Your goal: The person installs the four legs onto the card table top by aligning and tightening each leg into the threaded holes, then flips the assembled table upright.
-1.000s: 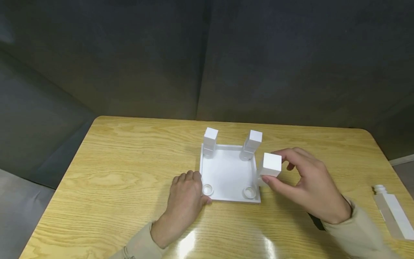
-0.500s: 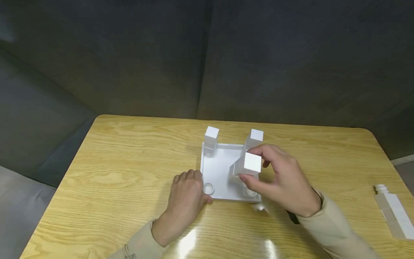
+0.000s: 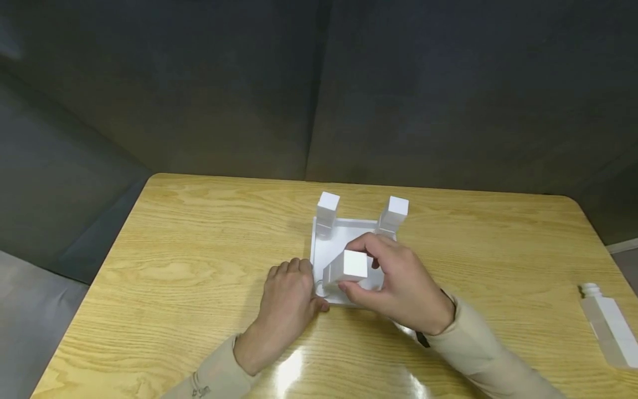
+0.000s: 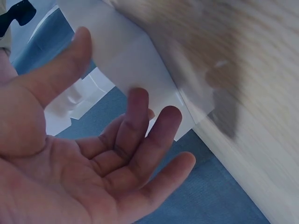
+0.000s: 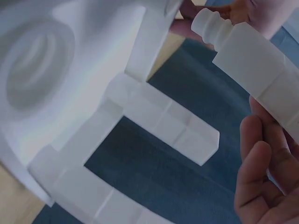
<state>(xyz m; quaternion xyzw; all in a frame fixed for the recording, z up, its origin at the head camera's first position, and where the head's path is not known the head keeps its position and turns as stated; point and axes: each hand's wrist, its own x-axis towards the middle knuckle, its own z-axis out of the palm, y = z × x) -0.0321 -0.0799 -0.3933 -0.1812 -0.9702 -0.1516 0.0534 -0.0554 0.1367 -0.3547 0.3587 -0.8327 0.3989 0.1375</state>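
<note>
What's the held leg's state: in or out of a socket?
Out: the leg in the right hand shows its bare threaded end.

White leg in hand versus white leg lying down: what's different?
The right hand grips the held leg above the tray; the lying leg rests on the table. The held leg's ridged neck faces the tray; the lying leg's faces the table's far edge. Both are white and square-sided.

Tray partly behind right hand

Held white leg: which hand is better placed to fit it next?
Likely the right hand: it grips the leg, ribbed end facing the tray, while the left hand rests against the tray's side.
</note>
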